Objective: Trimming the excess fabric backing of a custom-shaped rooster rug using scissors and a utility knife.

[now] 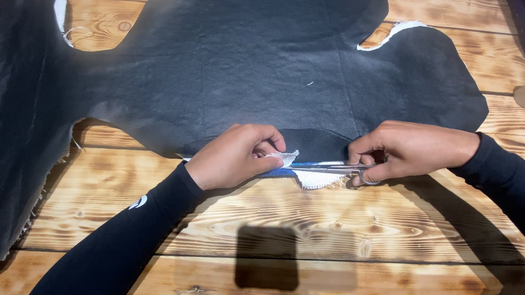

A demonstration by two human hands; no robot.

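One big black cloth (231,63) is spread flat on the wooden counter (330,221). It looks soft, thin and floppy — best held close to the cut. A small white flap (287,158) at its near edge is pinched by the left hand (232,158). One pair of scissors (338,168) is gripped by the right hand (407,151) — fingers curled through the loops.

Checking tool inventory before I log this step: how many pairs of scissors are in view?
1. The scissors are in the right hand, blades lying along the near edge of the black fabric, pointing toward the left hand. Others may be hidden under the fabric.
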